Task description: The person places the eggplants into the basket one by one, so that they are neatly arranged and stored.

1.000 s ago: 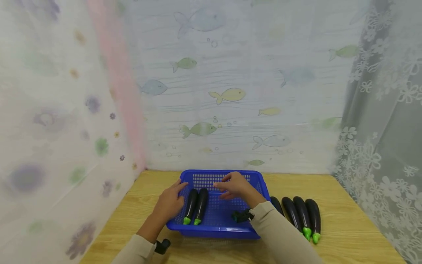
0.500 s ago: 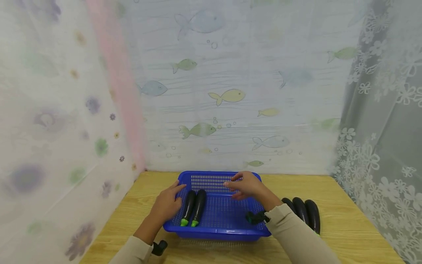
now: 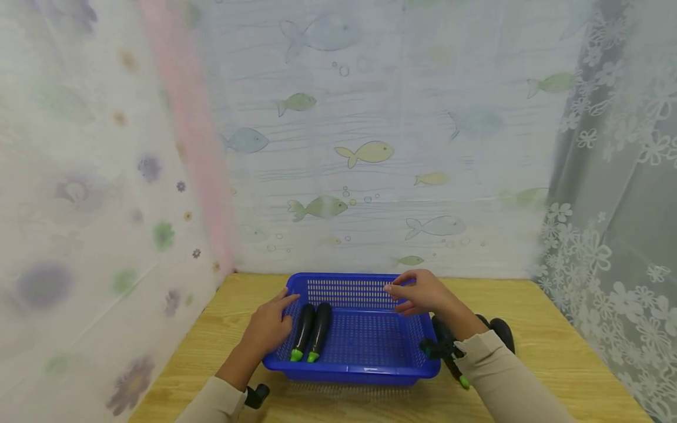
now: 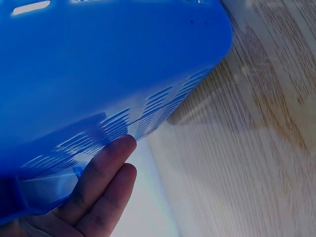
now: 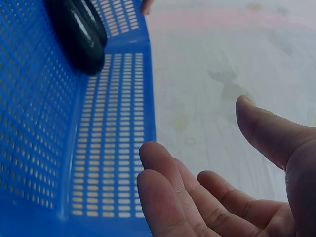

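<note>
A blue plastic basket with slotted walls stands on the table. Two dark eggplants lie side by side at its left, the outer eggplant and the inner eggplant, green stem ends toward the front. My left hand holds the basket's left rim; in the left wrist view two fingers lie against the outer side of the wall. Over the basket's right back corner hangs my right hand, holding nothing, its thumb well apart from the other fingers.
Outside the basket's right wall lie more eggplants, one eggplant close to the basket and another eggplant farther right, partly covered by the right sleeve. A fish-patterned curtain hangs behind the wooden table.
My right hand has moved right from over the basket's middle to its right back corner, its arm now covering more of the outside eggplants. The left hand keeps its place at the rim.
</note>
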`<action>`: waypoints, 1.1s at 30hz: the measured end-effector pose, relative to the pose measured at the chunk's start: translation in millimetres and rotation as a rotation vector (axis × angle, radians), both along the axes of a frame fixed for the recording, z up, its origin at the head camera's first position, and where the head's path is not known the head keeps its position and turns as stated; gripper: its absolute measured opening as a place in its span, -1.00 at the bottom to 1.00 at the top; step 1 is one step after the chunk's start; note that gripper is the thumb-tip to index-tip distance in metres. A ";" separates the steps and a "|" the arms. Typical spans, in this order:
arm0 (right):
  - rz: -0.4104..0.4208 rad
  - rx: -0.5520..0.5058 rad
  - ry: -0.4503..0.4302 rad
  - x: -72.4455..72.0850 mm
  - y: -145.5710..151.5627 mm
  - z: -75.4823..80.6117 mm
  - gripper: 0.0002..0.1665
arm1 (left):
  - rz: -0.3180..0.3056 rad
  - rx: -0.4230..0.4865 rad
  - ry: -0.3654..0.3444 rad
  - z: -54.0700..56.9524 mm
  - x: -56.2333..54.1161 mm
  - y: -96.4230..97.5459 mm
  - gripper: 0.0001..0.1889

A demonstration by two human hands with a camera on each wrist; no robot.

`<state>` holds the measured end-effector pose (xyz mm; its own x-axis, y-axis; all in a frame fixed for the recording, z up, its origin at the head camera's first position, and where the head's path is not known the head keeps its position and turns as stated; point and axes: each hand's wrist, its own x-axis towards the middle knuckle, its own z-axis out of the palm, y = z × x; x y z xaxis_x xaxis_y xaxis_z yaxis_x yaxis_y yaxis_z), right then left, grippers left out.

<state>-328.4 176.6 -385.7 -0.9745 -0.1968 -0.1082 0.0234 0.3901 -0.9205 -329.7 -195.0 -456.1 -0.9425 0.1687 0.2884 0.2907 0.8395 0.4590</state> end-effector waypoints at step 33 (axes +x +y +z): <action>-0.081 0.094 0.025 22.6 88.8 -15.9 -0.23 | 0.001 -0.015 0.002 2.3 1.3 2.3 -0.43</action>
<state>-305.8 265.5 -401.6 -0.9894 -0.1071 -0.0976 0.0357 0.4724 -0.8807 -328.4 -192.7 -453.8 -0.9423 0.1720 0.2872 0.2903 0.8468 0.4456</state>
